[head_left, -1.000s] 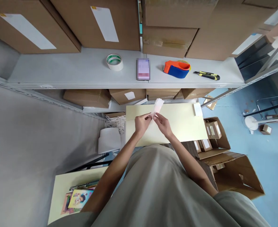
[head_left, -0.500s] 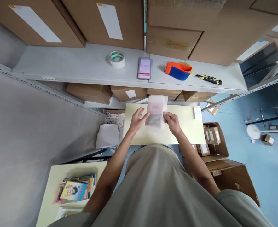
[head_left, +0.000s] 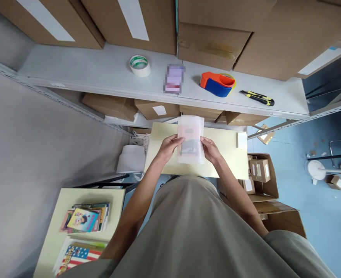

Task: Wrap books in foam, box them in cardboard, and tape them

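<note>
Packet [head_left: 191,135] in cloudy plastic over yellow table [head_left: 227,154], pinched by left hand [head_left: 169,148] at 9 o'clock and right hand [head_left: 211,150] at 3 o'clock. At 1 o'clock from it, on grey shelf [head_left: 101,71], tape dispenser [head_left: 217,89].

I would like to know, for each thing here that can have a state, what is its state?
packet: cloudy, held over the table
left hand: gripping packet's left side
right hand: gripping packet's right edge
tape roll: lying flat on the shelf
tape dispenser: resting on shelf, unheld
knife: lying flat, blade position unclear
phone-like thing: too blurred to tell
lower right carton: open
books: stacked unevenly
</note>
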Tool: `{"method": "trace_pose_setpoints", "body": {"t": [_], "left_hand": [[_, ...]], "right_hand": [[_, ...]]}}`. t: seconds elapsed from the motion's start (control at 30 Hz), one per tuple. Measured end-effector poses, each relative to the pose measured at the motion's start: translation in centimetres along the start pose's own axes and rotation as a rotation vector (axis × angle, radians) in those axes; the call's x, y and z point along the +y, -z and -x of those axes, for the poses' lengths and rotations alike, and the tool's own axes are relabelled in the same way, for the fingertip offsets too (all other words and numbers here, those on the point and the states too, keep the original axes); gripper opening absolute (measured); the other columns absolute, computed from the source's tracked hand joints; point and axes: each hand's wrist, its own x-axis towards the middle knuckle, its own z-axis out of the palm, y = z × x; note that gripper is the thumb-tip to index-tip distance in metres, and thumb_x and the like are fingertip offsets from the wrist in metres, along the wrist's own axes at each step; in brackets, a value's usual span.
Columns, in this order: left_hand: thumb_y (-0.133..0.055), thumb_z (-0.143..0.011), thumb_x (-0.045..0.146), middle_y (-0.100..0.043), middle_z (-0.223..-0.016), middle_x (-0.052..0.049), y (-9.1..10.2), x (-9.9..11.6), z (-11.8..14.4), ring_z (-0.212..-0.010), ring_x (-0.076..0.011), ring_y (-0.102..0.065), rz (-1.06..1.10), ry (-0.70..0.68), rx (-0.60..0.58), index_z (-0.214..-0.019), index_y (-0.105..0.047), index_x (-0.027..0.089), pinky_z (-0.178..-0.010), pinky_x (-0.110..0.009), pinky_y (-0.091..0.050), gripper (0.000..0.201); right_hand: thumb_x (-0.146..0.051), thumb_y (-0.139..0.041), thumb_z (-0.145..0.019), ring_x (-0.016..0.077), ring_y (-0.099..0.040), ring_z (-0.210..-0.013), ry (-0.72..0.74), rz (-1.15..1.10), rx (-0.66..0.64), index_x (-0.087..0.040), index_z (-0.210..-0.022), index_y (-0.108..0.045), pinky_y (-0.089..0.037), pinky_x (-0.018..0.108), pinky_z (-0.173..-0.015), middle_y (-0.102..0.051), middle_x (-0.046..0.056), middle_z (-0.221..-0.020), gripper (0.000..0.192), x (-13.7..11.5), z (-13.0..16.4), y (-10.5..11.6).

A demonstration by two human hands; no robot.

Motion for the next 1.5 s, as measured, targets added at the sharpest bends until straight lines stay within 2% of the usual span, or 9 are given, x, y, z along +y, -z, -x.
{"method": "trace_pose_setpoints", "body": {"t": [0.2,0.37,0.5,0.6,0.87,1.17,1.27,1.37,1.5], "left_hand": [[-0.105,-0.066,0.055,-0.085,-0.126,-0.016,0.8,-2.7,-0.9,-0.117,-0.0317,-0.081,-0.291,-0.108,0.294,-0.122,-0.081,0.019,-0.107,-0.046,-0.064,0.071],[-0.097,-0.078,0.043,-0.084,-0.127,-0.012,-0.9,-5.4,-0.2,-0.104,-0.0263,-0.082,-0.457,-0.091,0.162,-0.113,-0.079,0.021,-0.086,-0.038,-0.069,0.045],[-0.092,-0.077,0.024,-0.085,-0.12,-0.009,-1.9,-7.1,0.2,-0.102,-0.0261,-0.084,-0.485,-0.038,0.21,-0.109,-0.074,0.022,-0.08,-0.035,-0.069,0.037],[-0.093,-0.079,0.026,-0.085,-0.122,-0.01,-1.4,-7.9,0.5,-0.105,-0.0269,-0.084,-0.46,-0.021,0.227,-0.109,-0.073,0.022,-0.079,-0.034,-0.07,0.036],[-0.09,-0.086,0.05,-0.081,-0.138,-0.017,3.8,-7.7,1.2,-0.113,-0.0289,-0.082,-0.4,-0.025,0.281,-0.118,-0.077,0.02,-0.092,-0.041,-0.071,0.046],[-0.094,-0.08,0.044,-0.081,-0.136,-0.014,7.9,-8.8,1.3,-0.112,-0.0301,-0.084,-0.327,0.023,0.332,-0.117,-0.075,0.021,-0.089,-0.04,-0.071,0.048],[-0.083,-0.083,0.037,-0.085,-0.122,-0.012,10.6,-9.5,0.3,-0.1,-0.0269,-0.083,-0.318,0.064,0.403,-0.114,-0.075,0.019,-0.087,-0.038,-0.068,0.037],[-0.077,-0.081,0.036,-0.085,-0.117,-0.011,13.8,-9.9,-0.9,-0.098,-0.0255,-0.081,-0.301,0.13,0.434,-0.113,-0.077,0.019,-0.085,-0.035,-0.066,0.036],[-0.078,-0.078,0.041,-0.084,-0.11,-0.009,17.8,-10.1,-2.9,-0.095,-0.0236,-0.079,-0.291,0.209,0.379,-0.114,-0.078,0.02,-0.079,-0.031,-0.063,0.041]], "right_hand": [[-0.078,-0.1,-0.069,0.0136,-0.06,-0.069,-0.012,0.139,0.04,-0.023,-0.075,-0.08,-0.057,0.028,-0.069,-0.069,-0.002,-0.071,0.059,0.8,-1.0,0.4],[-0.071,-0.101,-0.063,0.0185,-0.071,-0.085,-0.043,0.266,0.148,-0.02,-0.08,-0.085,-0.066,0.036,-0.085,-0.079,0.003,-0.085,0.056,3.0,-1.4,0.0],[-0.067,-0.097,-0.067,0.0223,-0.074,-0.09,-0.049,0.299,0.166,-0.021,-0.079,-0.087,-0.068,0.043,-0.091,-0.083,0.005,-0.09,0.049,4.9,-1.4,-0.3],[-0.065,-0.095,-0.069,0.0233,-0.075,-0.092,-0.066,0.323,0.162,-0.022,-0.079,-0.086,-0.067,0.043,-0.091,-0.085,0.007,-0.093,0.046,5.9,-1.6,-0.4],[-0.072,-0.097,-0.067,0.0163,-0.069,-0.083,-0.189,0.289,0.156,-0.022,-0.085,-0.084,-0.063,0.032,-0.083,-0.075,0.0,-0.083,0.054,7.0,-3.0,-0.6],[-0.071,-0.094,-0.075,0.0261,-0.081,-0.103,-0.188,0.367,0.062,-0.024,-0.098,-0.089,-0.068,0.044,-0.099,-0.087,0.006,-0.102,0.052,12.0,-6.0,-5.5],[-0.068,-0.086,-0.086,0.0307,-0.082,-0.118,-0.16,0.516,0.072,-0.025,-0.111,-0.087,-0.068,0.047,-0.103,-0.087,0.011,-0.125,0.05,13.7,-7.9,-5.7],[-0.056,-0.088,-0.087,0.0335,-0.079,-0.129,-0.196,0.721,0.23,-0.024,-0.124,-0.082,-0.067,0.048,-0.108,-0.08,0.016,-0.146,0.05,14.9,-10.0,-5.1],[-0.045,-0.095,-0.078,0.0314,-0.084,-0.108,-0.405,0.611,0.237,-0.021,-0.124,-0.079,-0.068,0.048,-0.099,-0.087,0.017,-0.123,0.055,16.7,-12.5,-5.0]]}}
